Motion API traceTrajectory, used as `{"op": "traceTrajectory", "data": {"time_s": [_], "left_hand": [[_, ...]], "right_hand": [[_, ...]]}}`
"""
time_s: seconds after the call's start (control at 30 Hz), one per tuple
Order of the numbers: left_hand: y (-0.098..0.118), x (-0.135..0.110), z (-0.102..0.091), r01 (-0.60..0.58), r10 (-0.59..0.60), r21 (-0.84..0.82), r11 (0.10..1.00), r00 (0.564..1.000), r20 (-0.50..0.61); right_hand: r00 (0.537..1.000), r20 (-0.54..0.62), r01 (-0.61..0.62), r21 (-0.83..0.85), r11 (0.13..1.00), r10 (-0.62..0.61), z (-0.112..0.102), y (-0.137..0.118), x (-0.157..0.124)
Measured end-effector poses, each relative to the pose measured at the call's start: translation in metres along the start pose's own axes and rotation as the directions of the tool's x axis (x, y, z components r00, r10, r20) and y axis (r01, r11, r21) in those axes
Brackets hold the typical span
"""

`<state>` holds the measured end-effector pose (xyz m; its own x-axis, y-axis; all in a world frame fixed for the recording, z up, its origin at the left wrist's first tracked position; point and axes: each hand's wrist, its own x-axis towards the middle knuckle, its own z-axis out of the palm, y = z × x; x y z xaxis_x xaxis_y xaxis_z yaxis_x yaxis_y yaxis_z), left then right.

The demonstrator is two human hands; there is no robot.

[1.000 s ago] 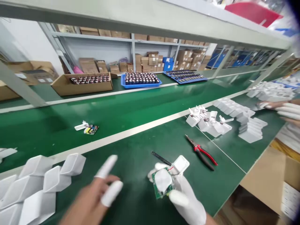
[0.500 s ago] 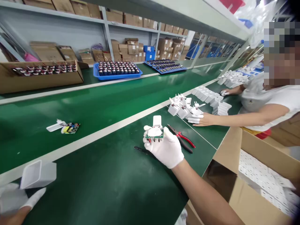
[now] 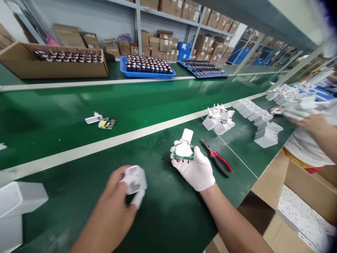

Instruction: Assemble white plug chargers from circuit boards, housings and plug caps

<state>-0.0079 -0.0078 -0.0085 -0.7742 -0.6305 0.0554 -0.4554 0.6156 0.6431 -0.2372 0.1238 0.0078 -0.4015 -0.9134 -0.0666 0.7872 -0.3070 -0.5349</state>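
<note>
My left hand (image 3: 117,198), its fingertips covered in white, grips a white plastic housing (image 3: 135,179) above the green bench. The hand and housing are somewhat blurred. In its white glove, my right hand (image 3: 197,172) holds a green circuit board (image 3: 193,154) with fingers and thumb around its edges. A white piece covers much of the board's top, and a white flap (image 3: 187,135) stands up behind it. To the right of this hand lie long-nose pliers (image 3: 217,158) with red and black handles. A thin black tool (image 3: 167,162) is partly hidden behind the right hand.
White housings (image 3: 25,198) stand at the left edge. Another circuit board (image 3: 107,123) lies beyond the white strip. Filled housings (image 3: 219,119) and nested empty ones (image 3: 267,133) stand to the right, near a co-worker's arm (image 3: 321,128). An open carton (image 3: 302,182) is at lower right.
My left hand has come from the lower left towards the middle with a housing. The right hand still holds the board. The co-worker's hand has drawn away from the filled housings.
</note>
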Motion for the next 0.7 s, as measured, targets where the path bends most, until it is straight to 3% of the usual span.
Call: {"op": "traceTrajectory", "data": {"time_s": [0.07, 0.13, 0.27, 0.47, 0.63, 0.7], "left_hand": [[0.029, 0.011, 0.021, 0.063, -0.055, -0.095, 0.993, 0.995, 0.087], [0.043, 0.025, 0.034, 0.104, -0.084, -0.215, 0.971, 0.992, 0.099], [0.035, 0.037, 0.039, 0.086, -0.020, -0.336, 0.938, 0.980, 0.198], [0.030, 0.026, 0.038, 0.005, 0.016, -0.529, 0.849, 0.999, 0.034], [0.041, 0.027, 0.033, 0.231, -0.114, -0.709, 0.666, 0.971, 0.209], [0.042, 0.029, 0.030, 0.327, -0.118, -0.794, 0.513, 0.943, 0.312]], "right_hand": [[0.998, -0.015, 0.059, -0.108, 0.992, -0.061, -0.001, 0.001, -0.003], [0.994, -0.004, 0.107, -0.213, 0.971, -0.111, -0.002, 0.002, -0.007], [0.989, 0.043, 0.146, -0.388, 0.910, -0.140, 0.002, 0.005, -0.014], [0.981, 0.106, 0.195, -0.610, 0.768, -0.165, 0.010, 0.017, -0.029], [0.965, 0.000, 0.223, -0.525, 0.822, -0.262, 0.014, 0.020, -0.031], [0.969, -0.076, 0.171, -0.474, 0.864, -0.234, 0.017, 0.019, -0.028]]}}
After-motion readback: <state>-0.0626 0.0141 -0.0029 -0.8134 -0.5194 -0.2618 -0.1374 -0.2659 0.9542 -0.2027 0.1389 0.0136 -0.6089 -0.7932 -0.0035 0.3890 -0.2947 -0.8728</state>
